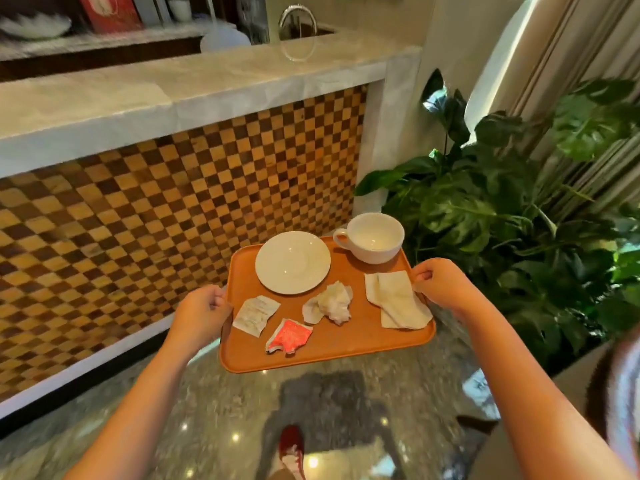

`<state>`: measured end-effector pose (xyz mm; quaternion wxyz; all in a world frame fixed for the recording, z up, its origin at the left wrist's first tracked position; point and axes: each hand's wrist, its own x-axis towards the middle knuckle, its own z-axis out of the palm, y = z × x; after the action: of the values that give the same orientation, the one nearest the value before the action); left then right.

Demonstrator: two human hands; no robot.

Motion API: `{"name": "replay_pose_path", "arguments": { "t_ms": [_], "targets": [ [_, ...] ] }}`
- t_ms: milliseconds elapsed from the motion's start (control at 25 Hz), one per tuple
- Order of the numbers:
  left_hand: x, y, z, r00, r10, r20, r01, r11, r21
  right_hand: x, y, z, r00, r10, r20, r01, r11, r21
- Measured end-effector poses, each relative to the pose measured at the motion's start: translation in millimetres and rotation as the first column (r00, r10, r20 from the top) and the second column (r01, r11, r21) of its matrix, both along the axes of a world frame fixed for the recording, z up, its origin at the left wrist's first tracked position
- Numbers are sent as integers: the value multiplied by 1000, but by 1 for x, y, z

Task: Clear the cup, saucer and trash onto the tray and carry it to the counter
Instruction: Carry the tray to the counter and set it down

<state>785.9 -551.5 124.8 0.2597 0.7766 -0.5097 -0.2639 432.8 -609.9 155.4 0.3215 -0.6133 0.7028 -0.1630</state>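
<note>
I hold an orange tray point(349, 344) in the air above the floor. My left hand point(202, 311) grips its left edge and my right hand point(441, 284) grips its right edge. On the tray lie a white saucer point(292, 262) at the far left, an empty white cup point(372, 237) at the far right, a crumpled napkin point(330, 303) in the middle, a folded napkin point(396, 299) on the right, a white sachet point(255, 315) and a torn red sachet point(289, 336). The marble counter point(180, 88) stands ahead and to the left.
The counter's front is a brown checkered panel point(166, 216). Behind the counter is a sink with a tap point(298, 19). A large leafy plant point(512, 202) stands close on the right. The floor point(346, 410) is polished stone, and my red shoe point(292, 446) shows below.
</note>
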Motion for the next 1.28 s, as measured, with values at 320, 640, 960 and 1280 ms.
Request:
{"name": "replay_pose_path", "arguments": {
  "t_ms": [320, 640, 960, 1280],
  "targets": [
    [37, -177, 36, 1000, -22, -18, 22, 999, -34, 36, -172, 39, 1000, -10, 10, 10, 1000, -1],
    [25, -338, 68, 1000, 9, 15, -6, 989, -149, 32, -357, 75, 1000, 2, 31, 0, 999, -44],
    [-8, -486, 110, 990, 111, -88, -129, 963, -237, 4, -547, 132, 994, 107, 2, -107, 992, -71],
    [2, -621, 134, 976, 163, -142, -202, 922, -331, 17, -709, 171, 981, 191, -27, -193, 978, -79]
  ]
}}
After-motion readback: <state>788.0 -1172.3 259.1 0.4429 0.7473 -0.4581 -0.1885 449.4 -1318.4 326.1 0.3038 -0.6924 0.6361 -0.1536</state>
